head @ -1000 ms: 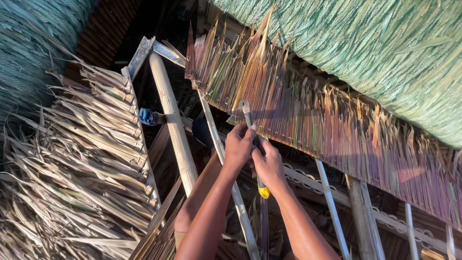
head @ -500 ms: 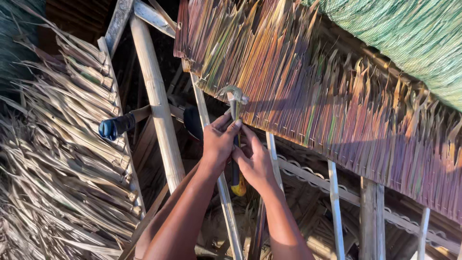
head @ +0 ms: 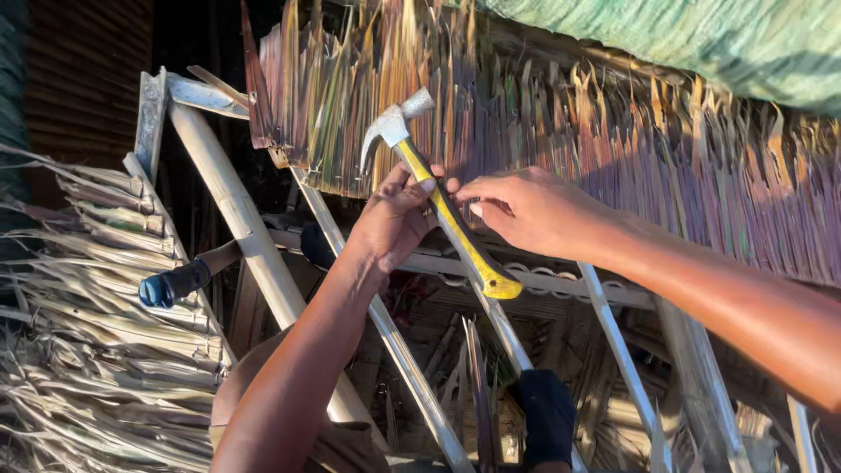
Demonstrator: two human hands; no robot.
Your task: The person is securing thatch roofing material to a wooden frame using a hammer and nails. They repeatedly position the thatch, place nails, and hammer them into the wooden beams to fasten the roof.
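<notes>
Dried palm-leaf thatch (head: 88,350) fills the lower left of the frame beside a pale bamboo pole (head: 254,254) that slants down from the upper left. At centre, your left hand (head: 394,223) grips the yellow handle of a claw hammer (head: 438,201), its steel head raised against the reddish thatch panel (head: 561,131) above. Just right of the handle, your right hand (head: 526,210) has its fingertips pinched together; what they hold is too small to tell.
</notes>
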